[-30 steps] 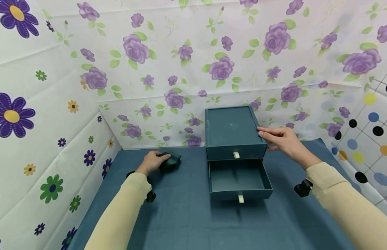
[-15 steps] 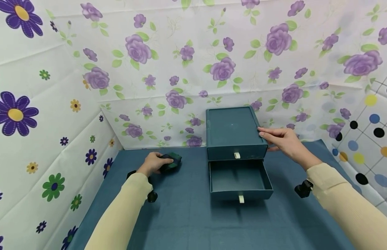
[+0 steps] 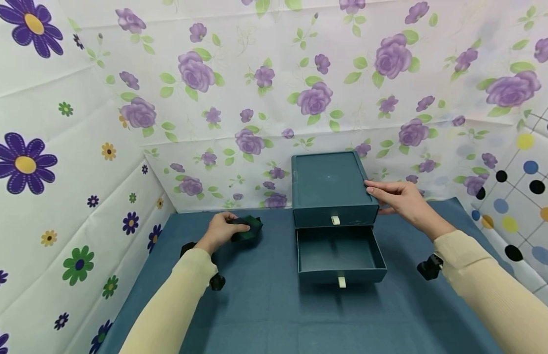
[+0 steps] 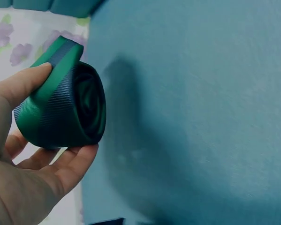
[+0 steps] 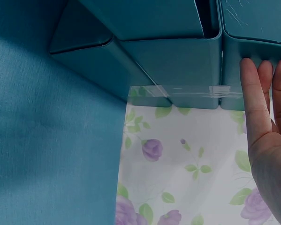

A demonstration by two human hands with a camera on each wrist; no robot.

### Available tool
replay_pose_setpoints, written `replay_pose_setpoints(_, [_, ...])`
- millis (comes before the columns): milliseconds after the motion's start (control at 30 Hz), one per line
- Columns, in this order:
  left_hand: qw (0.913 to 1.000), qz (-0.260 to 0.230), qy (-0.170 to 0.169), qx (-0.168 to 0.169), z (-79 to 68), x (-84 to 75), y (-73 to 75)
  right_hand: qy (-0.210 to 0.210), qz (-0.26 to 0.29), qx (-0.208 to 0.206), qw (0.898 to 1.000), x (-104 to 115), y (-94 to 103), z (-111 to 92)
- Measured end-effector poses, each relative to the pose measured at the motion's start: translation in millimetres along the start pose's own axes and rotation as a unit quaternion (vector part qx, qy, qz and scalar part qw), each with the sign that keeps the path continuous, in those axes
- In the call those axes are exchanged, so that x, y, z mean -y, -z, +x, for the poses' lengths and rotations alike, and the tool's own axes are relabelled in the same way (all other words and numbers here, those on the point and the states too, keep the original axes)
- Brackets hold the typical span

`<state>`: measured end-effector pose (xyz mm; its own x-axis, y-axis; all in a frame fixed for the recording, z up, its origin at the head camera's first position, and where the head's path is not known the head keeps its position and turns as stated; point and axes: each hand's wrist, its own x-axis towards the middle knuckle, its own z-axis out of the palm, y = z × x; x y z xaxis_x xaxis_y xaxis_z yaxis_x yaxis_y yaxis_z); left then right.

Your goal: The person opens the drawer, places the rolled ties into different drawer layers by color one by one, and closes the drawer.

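Note:
My left hand holds a rolled-up necktie at the back left of the table. In the left wrist view, the thumb lies on the necktie, striped green and navy, and the fingers support it from the other side. Its coiled end faces the blue cloth. To the right stands a dark teal drawer unit. Its top drawer is closed, and a lower drawer is pulled out, its bare bottom showing. My right hand touches the unit's upper right edge; straight fingers press its side in the right wrist view.
Blue cloth covers the table. A white curtain with purple roses stands directly behind the unit. Patterned sheets flank the table on the left and right. The open drawer juts forward toward the person.
My left hand has moved slightly to the right with the necktie, which has turned a little in the grip. The right hand and the drawers stay as they were.

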<state>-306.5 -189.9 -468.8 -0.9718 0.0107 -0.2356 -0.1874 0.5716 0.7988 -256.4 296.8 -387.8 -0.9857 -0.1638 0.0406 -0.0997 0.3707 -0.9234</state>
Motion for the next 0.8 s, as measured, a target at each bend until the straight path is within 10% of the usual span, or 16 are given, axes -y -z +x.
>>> replay_pose_setpoints(800, [0.9821, -0.163, -0.082, -0.045, -41.0, -95.5, 20.0, 0.001, 0.006, 0.004, 1.000, -2, 0.1, 2])
